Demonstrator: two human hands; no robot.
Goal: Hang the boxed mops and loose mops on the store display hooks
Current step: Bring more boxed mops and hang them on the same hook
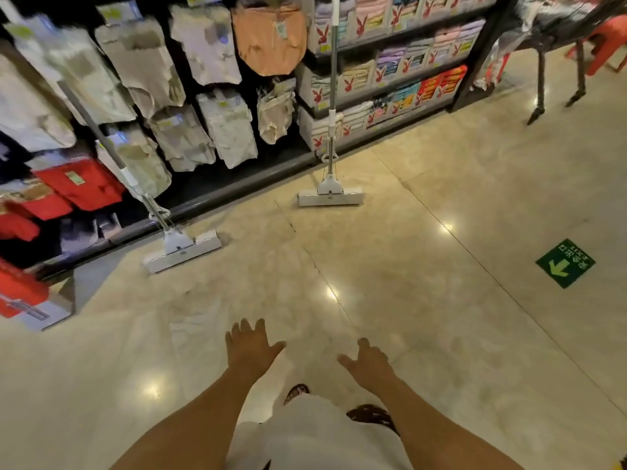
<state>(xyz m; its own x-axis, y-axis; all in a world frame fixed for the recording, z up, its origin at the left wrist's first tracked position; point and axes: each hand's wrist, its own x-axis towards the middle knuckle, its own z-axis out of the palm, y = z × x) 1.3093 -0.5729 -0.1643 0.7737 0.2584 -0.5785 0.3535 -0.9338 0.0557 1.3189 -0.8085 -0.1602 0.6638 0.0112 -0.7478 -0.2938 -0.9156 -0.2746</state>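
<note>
Left mop [181, 247], right mop [329, 195], beside shelf base [237, 189], wide floor [441, 300]

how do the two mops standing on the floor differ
The left mop leans steeply, handle slanting up-left against the hanging packs; the right mop stands almost upright against the shelved boxes. The left mop's head is nearer the person and angled; the right mop's lies farther off, level in the picture. Both have flat white heads on the floor, unheld.

Warm light, ceiling glare on floor [441, 184], shelves [390, 89] seemingly motion-blurred
</note>
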